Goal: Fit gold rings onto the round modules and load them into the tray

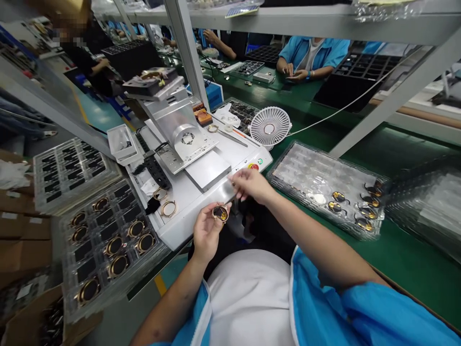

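Observation:
My left hand (pixel 206 236) is closed around a round gold-rimmed watch case (pixel 220 214), held upright-facing with its dark and amber inside showing. Just above and to the right, my right hand (pixel 251 185) is pinched beside the front edge of a white bench machine (pixel 180 223); whatever its fingertips hold is too small to make out. A red button (pixel 253 167) sits right behind that hand. On the machine's left side lies a loose gold ring (pixel 168 208) next to a black strip (pixel 157 170).
At left, a clear tray (pixel 104 230) carries several gold-rimmed watch cases. To the right, a plastic tray (pixel 288 180) holds several round amber parts with black tails. A white fan (pixel 270 126) stands behind the machine. Across the bench, a co-worker (pixel 309 57) handles something small.

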The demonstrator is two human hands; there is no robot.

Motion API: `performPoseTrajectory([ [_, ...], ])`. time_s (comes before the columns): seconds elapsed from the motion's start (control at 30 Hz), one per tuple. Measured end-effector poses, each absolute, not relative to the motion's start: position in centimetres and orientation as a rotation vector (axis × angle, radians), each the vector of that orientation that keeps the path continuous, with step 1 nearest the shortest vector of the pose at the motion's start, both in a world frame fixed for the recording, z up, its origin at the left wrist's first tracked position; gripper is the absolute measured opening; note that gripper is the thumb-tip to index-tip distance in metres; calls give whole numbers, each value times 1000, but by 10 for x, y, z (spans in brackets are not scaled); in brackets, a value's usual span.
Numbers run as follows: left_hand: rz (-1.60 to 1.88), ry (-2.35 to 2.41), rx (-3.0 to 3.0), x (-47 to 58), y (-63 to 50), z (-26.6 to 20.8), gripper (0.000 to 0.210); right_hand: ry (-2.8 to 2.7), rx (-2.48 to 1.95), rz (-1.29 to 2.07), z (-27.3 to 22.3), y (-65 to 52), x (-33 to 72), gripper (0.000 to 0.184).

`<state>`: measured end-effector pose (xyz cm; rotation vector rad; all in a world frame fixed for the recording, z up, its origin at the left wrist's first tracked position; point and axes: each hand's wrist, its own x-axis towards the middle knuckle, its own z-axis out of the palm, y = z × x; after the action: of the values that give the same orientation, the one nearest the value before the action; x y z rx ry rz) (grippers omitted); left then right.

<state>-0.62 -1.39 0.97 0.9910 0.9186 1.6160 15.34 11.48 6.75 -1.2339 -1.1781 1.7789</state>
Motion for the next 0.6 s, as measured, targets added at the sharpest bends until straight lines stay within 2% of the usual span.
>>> performPoseTrajectory([
  [0.1, 1542, 942, 987, -8, -17, 15, 36, -1071, -1342, 1618, 73, 151, 146, 35],
  [0.17, 1541, 986, 1035, -11, -19, 16, 49, -1088, -1332, 1602, 74, 162, 141, 32],
  [0.27, 1574, 1067, 1123, -14, -19, 18, 66, -1106, -1303, 1564, 75, 162, 138, 31],
  [0.37, 1595, 1152, 1250, -14, -18, 20, 71, -1115, -1271, 1532, 81, 149, 142, 33],
  [0.6, 1636, 1277, 1552, -8, -17, 24, 73, -1413, -1043, 1786, 93, 72, 167, 43],
])
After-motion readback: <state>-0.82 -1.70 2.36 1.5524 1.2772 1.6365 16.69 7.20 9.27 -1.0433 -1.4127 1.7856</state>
